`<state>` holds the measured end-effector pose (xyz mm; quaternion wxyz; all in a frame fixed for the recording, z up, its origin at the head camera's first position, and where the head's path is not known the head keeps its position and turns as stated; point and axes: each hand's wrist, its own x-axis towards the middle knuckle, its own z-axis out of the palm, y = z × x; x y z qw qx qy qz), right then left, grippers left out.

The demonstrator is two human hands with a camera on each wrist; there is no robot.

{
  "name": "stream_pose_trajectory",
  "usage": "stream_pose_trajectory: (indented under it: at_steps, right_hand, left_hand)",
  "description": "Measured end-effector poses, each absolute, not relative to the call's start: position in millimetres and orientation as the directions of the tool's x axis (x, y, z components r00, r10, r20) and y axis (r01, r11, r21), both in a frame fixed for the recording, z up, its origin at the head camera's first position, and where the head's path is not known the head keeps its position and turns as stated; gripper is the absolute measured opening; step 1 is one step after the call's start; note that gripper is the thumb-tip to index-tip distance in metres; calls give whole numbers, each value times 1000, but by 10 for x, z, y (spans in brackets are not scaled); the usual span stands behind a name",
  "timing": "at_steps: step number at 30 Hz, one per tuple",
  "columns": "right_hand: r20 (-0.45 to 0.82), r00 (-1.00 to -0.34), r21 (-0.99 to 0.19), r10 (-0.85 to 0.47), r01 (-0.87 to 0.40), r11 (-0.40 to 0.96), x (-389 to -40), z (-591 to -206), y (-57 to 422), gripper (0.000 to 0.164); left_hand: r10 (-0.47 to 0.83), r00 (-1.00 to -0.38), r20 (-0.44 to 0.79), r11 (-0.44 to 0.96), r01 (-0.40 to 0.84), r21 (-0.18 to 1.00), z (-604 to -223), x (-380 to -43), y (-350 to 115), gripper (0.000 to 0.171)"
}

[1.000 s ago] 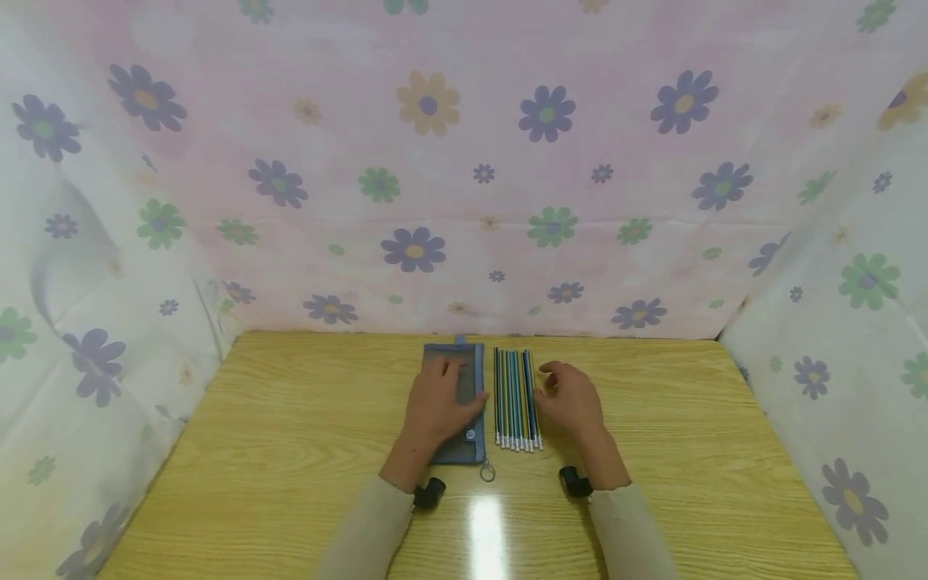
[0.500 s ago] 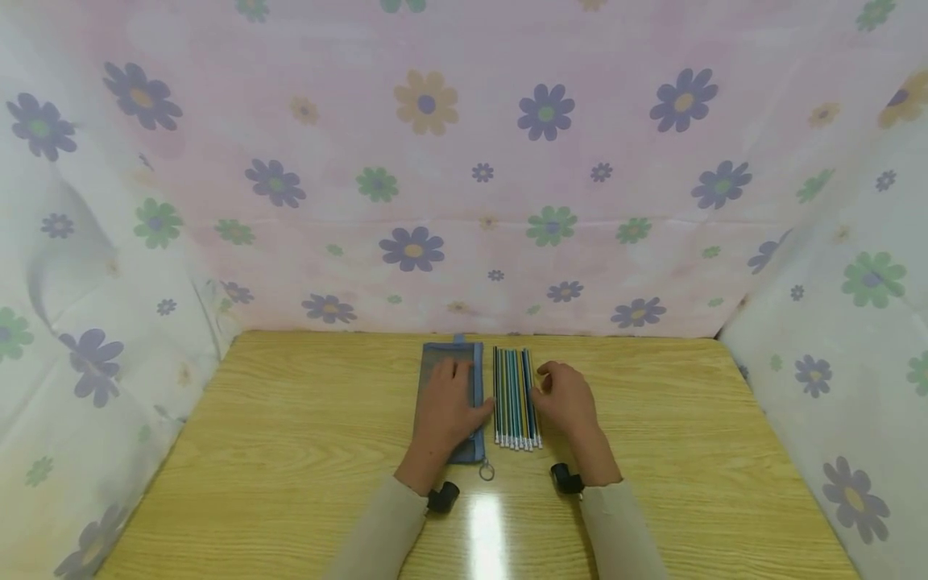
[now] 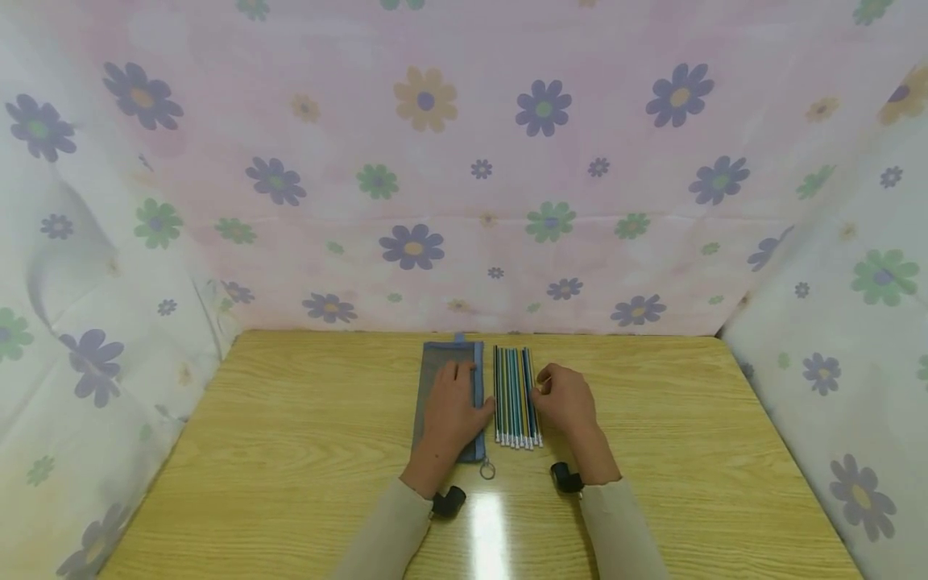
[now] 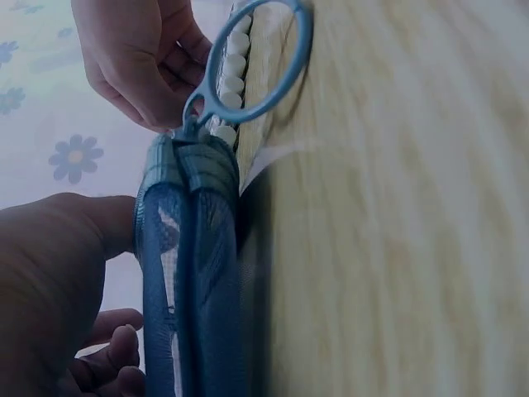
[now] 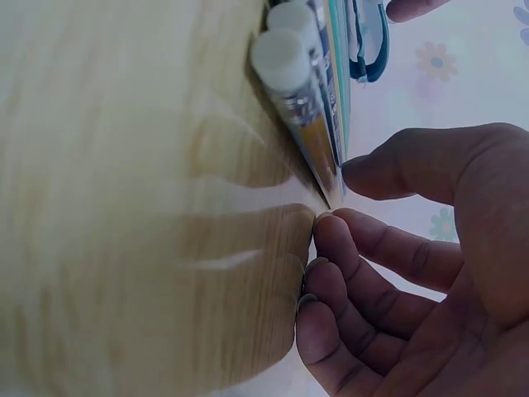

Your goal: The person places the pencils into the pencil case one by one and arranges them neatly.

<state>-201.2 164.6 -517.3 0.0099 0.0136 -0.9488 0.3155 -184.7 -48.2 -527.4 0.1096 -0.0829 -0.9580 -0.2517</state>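
A blue-grey mesh zip pouch (image 3: 428, 403) lies flat on the table. My left hand (image 3: 451, 407) rests over it, thumb at the zipped edge, fingers spread loosely across the mesh. In the left wrist view, the thumb meets the pouch (image 4: 194, 273) beside its zip end. Just right of the pouch, a row of pencils (image 3: 515, 395) lies side by side, white erasers toward me. Beside the row's right edge is my right hand (image 3: 569, 399), fingers loosely bent. In the right wrist view, its thumb (image 5: 388, 169) and fingertips come close to the outermost pencil (image 5: 314, 145), with a gap showing between them.
A metal-looking ring (image 3: 487, 470) hangs from the pouch's near zip end. The wood-grain table (image 3: 304, 419) is bounded by flowered cloth (image 3: 464, 282) at the back and both sides. Black wrist cameras (image 3: 449, 501) sit on both wrists.
My left hand has shifted right and slightly toward me over the pouch, its thumb coming nearer the pencils. The right hand has moved slightly left, closer to the row. The pencils look unmoved.
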Motion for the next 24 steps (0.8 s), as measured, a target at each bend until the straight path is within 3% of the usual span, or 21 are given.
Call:
stream_pose_trajectory:
  at_steps: [13, 24]
  right_hand:
    - [23, -1000, -600, -3, -16, 799, -1996, -5169, 1647, 17]
    - [14, -1000, -620, -1, -10, 785, -1979, -5163, 1643, 14]
  left_hand:
    - [59, -972, 227, 775, 188, 603, -5329, -1851, -458, 54]
    - [96, -948, 302, 825, 246, 509, -5346, -1830, -464, 59]
